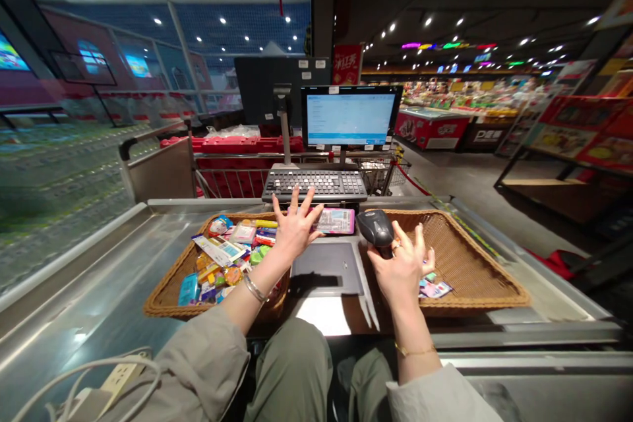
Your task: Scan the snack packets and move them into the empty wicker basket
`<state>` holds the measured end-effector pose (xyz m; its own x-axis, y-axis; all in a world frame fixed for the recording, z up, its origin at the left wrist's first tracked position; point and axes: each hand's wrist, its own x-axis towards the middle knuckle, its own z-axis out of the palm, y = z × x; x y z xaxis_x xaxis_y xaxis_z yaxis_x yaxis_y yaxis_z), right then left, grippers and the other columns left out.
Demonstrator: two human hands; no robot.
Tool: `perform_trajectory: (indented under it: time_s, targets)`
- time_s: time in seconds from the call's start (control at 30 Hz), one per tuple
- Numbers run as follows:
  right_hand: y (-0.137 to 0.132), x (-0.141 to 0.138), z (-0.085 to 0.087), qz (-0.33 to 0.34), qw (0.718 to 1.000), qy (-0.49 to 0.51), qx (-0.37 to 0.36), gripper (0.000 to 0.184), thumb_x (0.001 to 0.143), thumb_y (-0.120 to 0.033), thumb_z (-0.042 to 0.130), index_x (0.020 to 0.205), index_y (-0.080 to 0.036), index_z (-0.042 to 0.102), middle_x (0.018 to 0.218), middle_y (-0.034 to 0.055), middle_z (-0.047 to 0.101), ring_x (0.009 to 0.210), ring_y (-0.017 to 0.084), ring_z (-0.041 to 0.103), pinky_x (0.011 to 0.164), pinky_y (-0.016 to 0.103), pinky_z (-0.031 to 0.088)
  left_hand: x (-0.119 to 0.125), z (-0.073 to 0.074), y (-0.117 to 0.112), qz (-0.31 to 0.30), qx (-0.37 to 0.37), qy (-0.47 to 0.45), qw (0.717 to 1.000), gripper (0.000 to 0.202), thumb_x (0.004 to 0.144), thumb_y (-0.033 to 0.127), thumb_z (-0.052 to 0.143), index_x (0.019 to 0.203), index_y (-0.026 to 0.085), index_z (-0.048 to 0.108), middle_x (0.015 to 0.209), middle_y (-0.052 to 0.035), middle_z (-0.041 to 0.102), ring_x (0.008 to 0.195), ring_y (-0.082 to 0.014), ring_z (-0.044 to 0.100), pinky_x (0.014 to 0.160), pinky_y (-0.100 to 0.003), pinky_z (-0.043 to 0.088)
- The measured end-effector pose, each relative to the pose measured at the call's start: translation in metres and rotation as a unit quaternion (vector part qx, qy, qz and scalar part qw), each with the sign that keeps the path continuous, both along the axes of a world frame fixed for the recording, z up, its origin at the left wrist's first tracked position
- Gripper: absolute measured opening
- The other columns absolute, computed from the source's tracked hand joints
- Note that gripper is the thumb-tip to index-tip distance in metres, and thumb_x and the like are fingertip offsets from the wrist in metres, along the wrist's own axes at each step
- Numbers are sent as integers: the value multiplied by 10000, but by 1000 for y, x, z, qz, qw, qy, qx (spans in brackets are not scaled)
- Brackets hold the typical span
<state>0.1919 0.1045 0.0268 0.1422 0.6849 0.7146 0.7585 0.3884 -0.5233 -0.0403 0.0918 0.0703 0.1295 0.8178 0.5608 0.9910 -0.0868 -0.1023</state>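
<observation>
Gripping 1 black plastic handheld scanner (pixel 376 229), R hand (pixel 403 264) has its outer fingers loosely spread; handle mostly hidden. 2 brown wicker baskets: L basket (pixel 173 282) w/ many small multicoloured pkts (pixel 232 270), too jumbled to count; R basket (pixel 469 264) w/ a few pkts near R hand. L hand (pixel 295 231) open, fingers splayed over 1 flat pink-edged pkt (pixel 337 221) btwn baskets, contact unclear. Beyond: 1 black keyboard (pixel 316 181), then 1 lit black-framed monitor (pixel 351 115).

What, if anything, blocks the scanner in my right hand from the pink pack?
Nothing visible: the scanner is just right of the pink pack, with nothing showing between. Your left hand hides part of the pack's left side.
</observation>
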Motion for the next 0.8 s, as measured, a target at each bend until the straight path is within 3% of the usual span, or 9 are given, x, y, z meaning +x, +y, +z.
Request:
perform_trajectory:
  time_s: [0.37, 0.6, 0.8]
  targets:
    - [9, 33, -2, -66, 997, 33, -8, 306, 782, -481, 583, 803, -201, 705, 1251, 132, 662, 1407, 361, 325, 1093, 631, 144, 35, -2, 16, -42, 9, 20, 999, 720, 760, 466, 761, 1415, 329, 496, 1634, -57, 168, 1514, -388, 25, 1092, -764, -142]
    - [11, 48, -2, -89, 994, 40, -42, 361, 781, -490, 581, 934, -198, 729, 1274, 132, 649, 1417, 338, 306, 1109, 600, 142, 55, -1, 25, -51, 5, 24, 998, 646, 786, 430, 742, 1389, 358, 522, 1628, -40, 183, 1514, -382, 40, 1097, -776, -101]
    - [15, 64, -7, -107, 992, 52, -46, 359, 782, -501, 586, 912, -197, 727, 1278, 128, 648, 1423, 338, 302, 1109, 595, 142, 76, 0, 30, -67, -9, 21, 998, 620, 799, 396, 734, 1383, 361, 528, 1627, -33, 180, 1512, -379, 50, 1101, -774, -89]
